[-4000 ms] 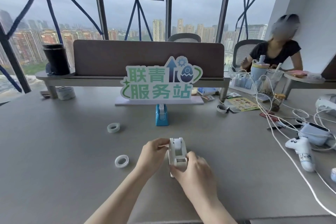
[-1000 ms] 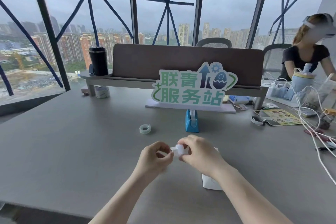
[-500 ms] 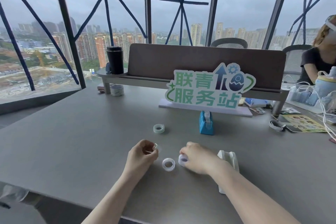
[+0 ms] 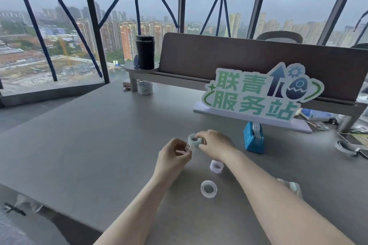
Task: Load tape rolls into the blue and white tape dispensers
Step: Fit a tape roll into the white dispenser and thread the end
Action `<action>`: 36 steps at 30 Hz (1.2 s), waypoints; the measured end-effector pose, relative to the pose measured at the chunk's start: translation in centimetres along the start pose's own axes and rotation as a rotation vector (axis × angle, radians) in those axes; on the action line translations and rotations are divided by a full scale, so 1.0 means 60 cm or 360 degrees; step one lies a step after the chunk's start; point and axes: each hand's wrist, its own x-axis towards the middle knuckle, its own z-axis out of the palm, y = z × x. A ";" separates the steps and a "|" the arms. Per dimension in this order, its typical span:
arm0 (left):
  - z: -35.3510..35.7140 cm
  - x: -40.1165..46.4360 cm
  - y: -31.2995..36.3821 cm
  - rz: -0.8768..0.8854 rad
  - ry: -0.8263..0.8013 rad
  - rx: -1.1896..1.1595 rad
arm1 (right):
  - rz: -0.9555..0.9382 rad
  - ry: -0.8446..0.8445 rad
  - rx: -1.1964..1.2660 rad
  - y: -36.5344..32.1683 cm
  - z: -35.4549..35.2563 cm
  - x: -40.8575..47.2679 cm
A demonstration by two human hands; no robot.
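Observation:
My right hand (image 4: 214, 143) reaches forward and its fingers close around a pale green tape roll (image 4: 193, 139) on the grey table (image 4: 83, 145). My left hand (image 4: 173, 158) is curled just below it and pinches a small clear piece (image 4: 188, 147). Two more clear rolls lie nearer me: one (image 4: 216, 166) beside my right wrist, one (image 4: 208, 189) flat between my forearms. The blue dispenser (image 4: 254, 139) stands upright with a roll in it, right of my hands. The white dispenser (image 4: 291, 187) lies mostly hidden behind my right forearm.
A green-lettered sign (image 4: 258, 93) stands behind the blue dispenser. A brown divider panel (image 4: 239, 59), a black tumbler (image 4: 145, 51) and a wide tape roll (image 4: 145, 88) are at the back. Papers and clutter lie at the far right (image 4: 350, 145). The table's edge runs at the lower left.
My right hand let go of the clear roll beside the white dispenser and reached forward onto the pale green roll. My view turned left, so the seated person went out of sight.

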 end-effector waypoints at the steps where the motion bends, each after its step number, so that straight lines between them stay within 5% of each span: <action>1: -0.001 0.004 -0.003 0.0004 0.0007 0.0008 | -0.0006 0.0005 0.0005 -0.001 0.008 0.011; 16: 0.008 0.010 -0.011 -0.0031 -0.0031 -0.0037 | 0.0022 0.0248 0.0199 0.027 -0.003 -0.013; 25: 0.078 -0.055 0.102 0.0145 -0.0245 -0.0205 | 0.0236 0.0401 0.1701 0.087 -0.090 -0.184; 36: 0.191 -0.140 0.161 0.0324 -0.0455 -0.0048 | 0.0226 0.0425 0.1559 0.164 -0.135 -0.325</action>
